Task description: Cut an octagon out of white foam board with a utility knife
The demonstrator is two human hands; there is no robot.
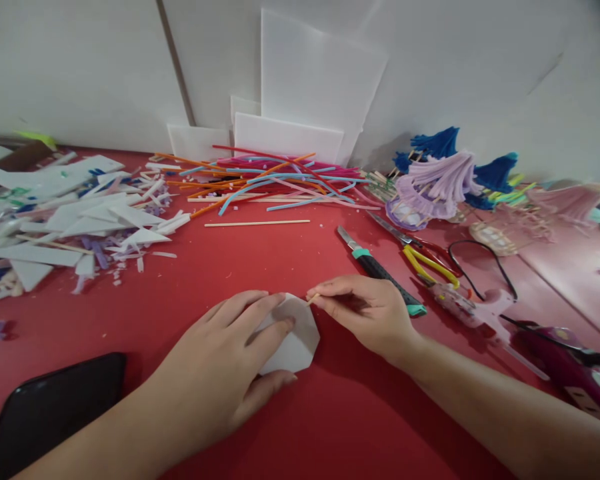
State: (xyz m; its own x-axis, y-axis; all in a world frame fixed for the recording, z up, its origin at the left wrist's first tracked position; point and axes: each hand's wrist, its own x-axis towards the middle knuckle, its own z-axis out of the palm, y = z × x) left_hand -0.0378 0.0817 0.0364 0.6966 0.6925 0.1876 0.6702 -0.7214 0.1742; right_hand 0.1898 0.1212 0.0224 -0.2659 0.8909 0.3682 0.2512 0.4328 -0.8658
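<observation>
A white many-sided foam board piece (300,337) lies on the red table in front of me. My left hand (235,350) rests over its left part, fingers spread and pressing it flat, the thumb by its lower edge. Thumb and forefinger of my right hand (367,310) pinch a short wooden stick (313,300). The stick's tip meets the upper right edge of the piece; whether it enters the board I cannot tell. Just beyond my right hand lies a utility knife (380,270) with its blade out.
White board scraps (95,220) are heaped at left, above a black phone (60,407). Coloured pipe cleaners (280,177) and a loose stick (257,223) lie ahead. Pliers (430,263), a glue gun (473,307), a power strip (555,360) and small fuzzy-roofed models (437,173) occupy the right.
</observation>
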